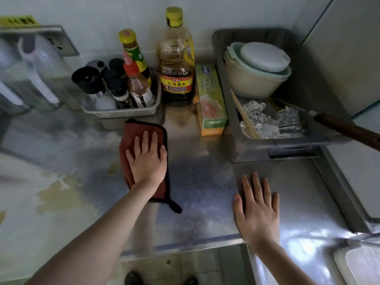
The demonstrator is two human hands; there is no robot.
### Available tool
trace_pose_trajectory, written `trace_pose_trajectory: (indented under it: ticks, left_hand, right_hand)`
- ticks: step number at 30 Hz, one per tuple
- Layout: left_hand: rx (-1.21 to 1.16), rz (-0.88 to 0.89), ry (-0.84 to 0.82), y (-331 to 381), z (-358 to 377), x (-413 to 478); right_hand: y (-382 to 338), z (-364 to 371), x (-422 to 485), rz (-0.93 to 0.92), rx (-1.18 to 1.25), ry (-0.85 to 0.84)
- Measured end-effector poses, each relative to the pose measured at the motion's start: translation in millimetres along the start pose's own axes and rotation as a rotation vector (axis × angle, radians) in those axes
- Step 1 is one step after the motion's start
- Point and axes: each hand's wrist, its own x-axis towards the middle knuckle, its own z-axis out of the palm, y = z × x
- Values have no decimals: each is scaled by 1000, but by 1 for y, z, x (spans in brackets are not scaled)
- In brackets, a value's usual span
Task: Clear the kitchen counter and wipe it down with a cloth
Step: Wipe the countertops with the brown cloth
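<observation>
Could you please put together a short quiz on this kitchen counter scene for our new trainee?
1. What stands between the basket and the box?
2. True or false: the left hand presses flat on the cloth.
3. The right hand rests on: A the counter; B the box; C the basket.
Key: 1 the bottle; 2 true; 3 A.
</observation>
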Motion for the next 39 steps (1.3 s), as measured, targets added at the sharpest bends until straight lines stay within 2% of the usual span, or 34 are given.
trace_pose_trajectory:
  ticks: [1, 2, 7, 9, 11, 13, 15, 17, 19, 22, 26, 30, 32, 35, 39]
  left_hand:
    - [-16, -67, -3, -3, -1, 0]
    - [-3, -61, -3, -2, 0, -4]
    - [111, 414, -9, 11, 10, -71]
    - [130, 536, -49, 8, 9, -93]
    - [148, 575, -84, -4, 6, -98]
    - [114, 454, -84, -25, 0, -86]
    - [76, 231, -60, -56, -10, -62]
    - [75, 61, -52, -87, -19, -45]
    - [78, 6, -49, -105, -23, -46]
    - [110, 73, -22, -97, -17, -77]
    - [123, 315, -54, -81, -11, -112]
    - [122, 507, -63, -93, -12, -78]
    - [130, 528, -73, -102, -16, -45]
    - [129, 371, -48, -121, -27, 4]
    - [43, -49, 14, -135, -32, 16]
  right_hand:
    - [0, 0, 0, 1, 3, -6]
    - [-1, 0, 0, 1, 5, -8]
    - [-1, -1, 0, 4, 8, -29]
    - [-1, -1, -1, 0, 10, -27]
    - [-1, -3, -1, -4, 7, -40]
    - [-2, -5, -2, 10, 11, -45]
    - [-12, -8, -5, 17, 33, -11]
    - [-38, -9, -10, -52, 60, 32]
    - [-76, -3, -13, -164, 80, 51]
    - [-122, 14, -2, -244, 67, 5]
    - [-136, 30, 8, -225, -23, -11]
    - [-135, 32, 8, -225, -50, -33]
    - [-136, 33, 10, -215, -53, -41]
    - [-134, 33, 10, -205, -66, -33]
    - [-135, 30, 10, -213, -66, -35]
